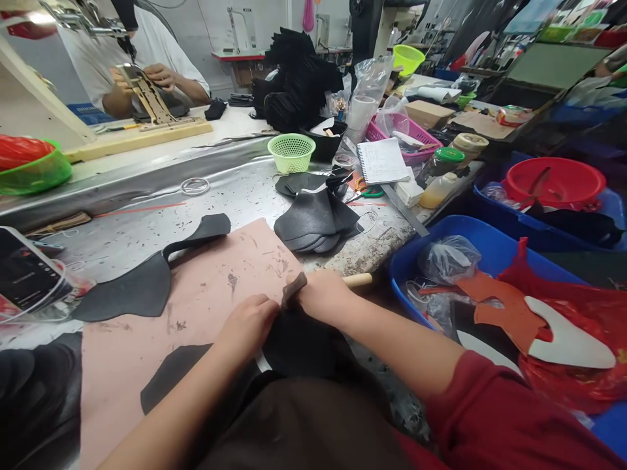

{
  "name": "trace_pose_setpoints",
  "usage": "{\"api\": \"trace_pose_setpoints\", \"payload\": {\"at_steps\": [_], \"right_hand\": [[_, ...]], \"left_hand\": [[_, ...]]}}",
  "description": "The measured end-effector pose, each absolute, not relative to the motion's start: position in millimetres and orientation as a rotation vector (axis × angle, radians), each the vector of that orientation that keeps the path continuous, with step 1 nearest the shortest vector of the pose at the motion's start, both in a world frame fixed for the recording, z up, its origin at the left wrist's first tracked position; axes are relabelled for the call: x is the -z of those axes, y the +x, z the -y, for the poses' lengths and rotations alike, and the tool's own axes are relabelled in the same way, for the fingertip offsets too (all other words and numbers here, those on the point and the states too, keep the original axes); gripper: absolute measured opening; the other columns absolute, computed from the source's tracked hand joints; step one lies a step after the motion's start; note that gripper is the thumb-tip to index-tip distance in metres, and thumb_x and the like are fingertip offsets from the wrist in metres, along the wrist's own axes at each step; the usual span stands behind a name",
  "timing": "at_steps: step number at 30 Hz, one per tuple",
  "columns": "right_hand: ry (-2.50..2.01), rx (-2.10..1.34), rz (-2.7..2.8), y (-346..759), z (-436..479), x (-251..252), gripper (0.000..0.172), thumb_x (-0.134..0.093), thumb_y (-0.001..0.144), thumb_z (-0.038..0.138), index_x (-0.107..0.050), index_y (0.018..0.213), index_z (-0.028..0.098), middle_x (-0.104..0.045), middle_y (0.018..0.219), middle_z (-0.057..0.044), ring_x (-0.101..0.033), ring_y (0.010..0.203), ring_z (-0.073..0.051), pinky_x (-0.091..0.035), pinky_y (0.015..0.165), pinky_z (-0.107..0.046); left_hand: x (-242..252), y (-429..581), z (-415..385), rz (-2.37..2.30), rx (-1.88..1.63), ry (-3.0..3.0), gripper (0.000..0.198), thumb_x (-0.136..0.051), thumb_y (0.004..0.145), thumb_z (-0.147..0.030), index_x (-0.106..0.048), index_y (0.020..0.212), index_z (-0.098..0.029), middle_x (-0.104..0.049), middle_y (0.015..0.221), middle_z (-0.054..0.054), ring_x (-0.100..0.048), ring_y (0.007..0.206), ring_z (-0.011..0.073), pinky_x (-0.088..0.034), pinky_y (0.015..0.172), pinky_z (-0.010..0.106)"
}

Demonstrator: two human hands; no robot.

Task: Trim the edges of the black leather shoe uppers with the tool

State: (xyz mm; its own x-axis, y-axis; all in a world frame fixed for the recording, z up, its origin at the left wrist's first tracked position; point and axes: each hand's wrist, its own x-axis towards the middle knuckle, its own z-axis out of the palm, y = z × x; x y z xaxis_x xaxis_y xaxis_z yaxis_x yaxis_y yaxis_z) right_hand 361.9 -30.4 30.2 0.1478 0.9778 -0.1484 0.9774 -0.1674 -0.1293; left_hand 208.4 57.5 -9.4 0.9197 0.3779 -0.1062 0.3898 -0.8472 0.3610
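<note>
My right hand [321,294] is closed around a hammer, its pale wooden handle [358,280] sticking out to the right and its dark head [294,290] by my fingers. Close beside it, my left hand [252,320] has its fingers bent together at the edge of a black leather piece [298,346], which hangs toward my lap. Both hands are over the near right edge of a pink board [210,287]. One curved black leather piece [132,287] lies across the board's left side. Another black piece [174,372] is partly hidden under my left forearm.
Stacked black leather pieces [316,219] lie beyond the board, near scissors [365,189] and a notebook [383,161]. A phone [24,271] stands at left. Blue tubs [416,241] of scraps are at right. Across the table a person works at a sewing machine [147,98].
</note>
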Motion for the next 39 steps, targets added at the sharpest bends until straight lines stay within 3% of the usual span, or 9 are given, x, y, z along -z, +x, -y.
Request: {"api": "trace_pose_setpoints", "payload": {"at_steps": [20,39], "right_hand": [[-2.300,-0.374,2.046,331.2,27.8,-34.8,0.021,-0.044,0.076,0.017,-0.063,0.085,0.019,-0.067,0.078,-0.007,-0.060,0.075,-0.020,-0.041,0.059,-0.026],[-2.197,-0.446,2.102,300.1,23.1,-33.1,0.022,-0.042,0.078,0.015,-0.061,0.087,0.018,-0.067,0.078,-0.006,-0.062,0.071,-0.019,-0.039,0.057,-0.025]], "left_hand": [[13.0,167.9,-57.6,-0.557,0.026,2.637,0.031,-0.035,0.079,-0.016,-0.064,0.090,-0.020,-0.059,0.082,0.005,-0.057,0.074,0.0165,-0.045,0.068,0.028],[20.1,135.0,-59.9,-0.557,-0.134,2.555,0.021,-0.038,0.078,-0.014,-0.059,0.076,-0.017,-0.061,0.075,0.004,-0.056,0.072,0.0157,-0.045,0.068,0.027]]}}
